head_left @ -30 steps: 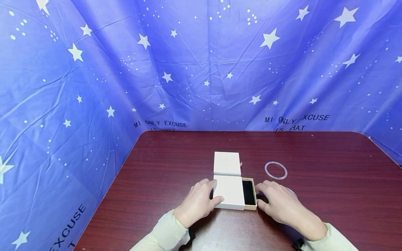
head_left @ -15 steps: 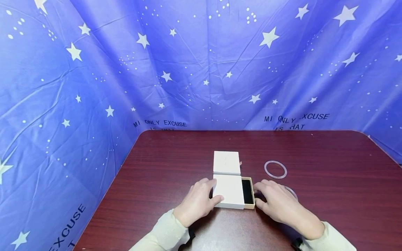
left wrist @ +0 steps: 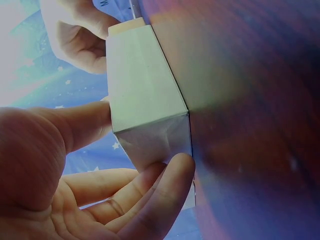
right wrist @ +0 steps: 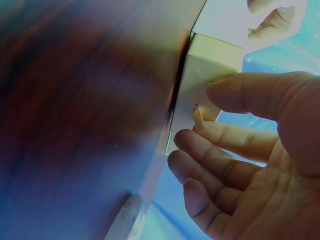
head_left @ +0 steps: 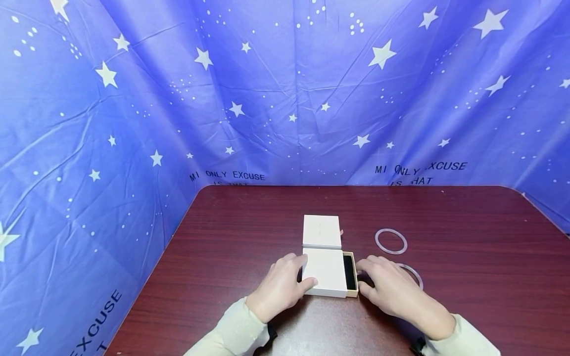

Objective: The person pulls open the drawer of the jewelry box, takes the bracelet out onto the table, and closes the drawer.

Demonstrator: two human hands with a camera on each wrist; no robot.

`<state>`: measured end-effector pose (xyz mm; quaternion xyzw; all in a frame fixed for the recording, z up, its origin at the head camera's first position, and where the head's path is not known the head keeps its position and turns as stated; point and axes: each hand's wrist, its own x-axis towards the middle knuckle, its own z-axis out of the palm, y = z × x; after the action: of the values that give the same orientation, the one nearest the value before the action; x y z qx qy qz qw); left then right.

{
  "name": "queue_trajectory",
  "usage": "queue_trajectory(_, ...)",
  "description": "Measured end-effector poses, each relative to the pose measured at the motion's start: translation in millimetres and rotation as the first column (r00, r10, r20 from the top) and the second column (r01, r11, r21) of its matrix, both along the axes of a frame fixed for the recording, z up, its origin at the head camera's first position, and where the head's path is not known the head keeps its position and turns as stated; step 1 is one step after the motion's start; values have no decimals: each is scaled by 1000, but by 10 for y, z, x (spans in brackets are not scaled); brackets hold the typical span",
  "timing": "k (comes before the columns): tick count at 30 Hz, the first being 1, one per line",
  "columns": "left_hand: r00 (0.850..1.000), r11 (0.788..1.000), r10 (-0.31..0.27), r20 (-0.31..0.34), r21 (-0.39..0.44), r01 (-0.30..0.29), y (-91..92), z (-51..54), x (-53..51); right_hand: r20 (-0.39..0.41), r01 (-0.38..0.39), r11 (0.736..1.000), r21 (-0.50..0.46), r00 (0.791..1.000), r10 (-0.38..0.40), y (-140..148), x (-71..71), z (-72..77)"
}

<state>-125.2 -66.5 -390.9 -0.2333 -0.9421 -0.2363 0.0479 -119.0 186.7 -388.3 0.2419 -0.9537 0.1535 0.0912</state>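
A white drawer box lies on the table, its inner drawer with a black lining sticking partly out on the right. My left hand grips the box's left end; in the left wrist view its thumb lies on top and its fingers curl against the end. My right hand touches the drawer's right end. In the right wrist view, the thumb and index finger press that end face, by a small ribbon tab, while the other fingers are loosely bent.
Another white box stands directly behind the first one. One pale lilac bangle lies at the back right, and a second bangle is partly hidden behind my right hand. A blue star-printed curtain surrounds the dark red table.
The drawer has slid leftward, further into its white sleeve, with my right hand moving left against it. More of the second bangle shows. My left hand has stayed in place.
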Motion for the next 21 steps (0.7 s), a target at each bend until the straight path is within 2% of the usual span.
queue_trajectory(21, 1000, 1000, -1, -4, -2, 1, 0, 1, 3, -4, -3, 1000, -8, 1000, 3, -64, 0, -7)
